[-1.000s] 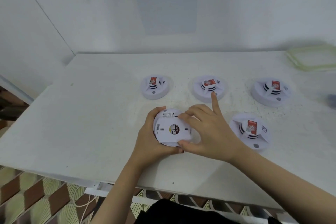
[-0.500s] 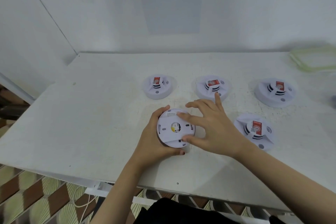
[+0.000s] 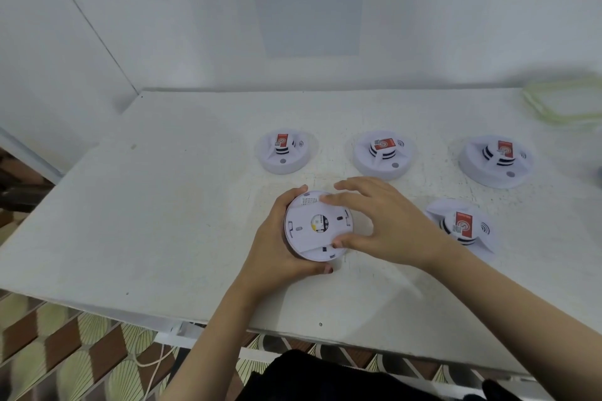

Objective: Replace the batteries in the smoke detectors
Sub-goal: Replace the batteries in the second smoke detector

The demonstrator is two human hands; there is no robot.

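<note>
head view: over the desk [image 3: 156,225], the left hand [image 3: 277,251] curls its fingers round an upturned smoke detector [image 3: 308,238] while the right hand [image 3: 391,228] pinches its back between thumb and forefinger. opening appears under way; a firm twist likely follows.

Wall notice [image 3: 309,0] cut at top; held detector [image 3: 312,231] front hidden; green-rimmed item [image 3: 560,116] blurred.

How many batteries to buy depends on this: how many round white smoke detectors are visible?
5. Three round white smoke detectors line the back: left, middle, right. A fourth sits front right. The fifth lies underside up, held by the left hand and right hand. None looks hidden.
</note>
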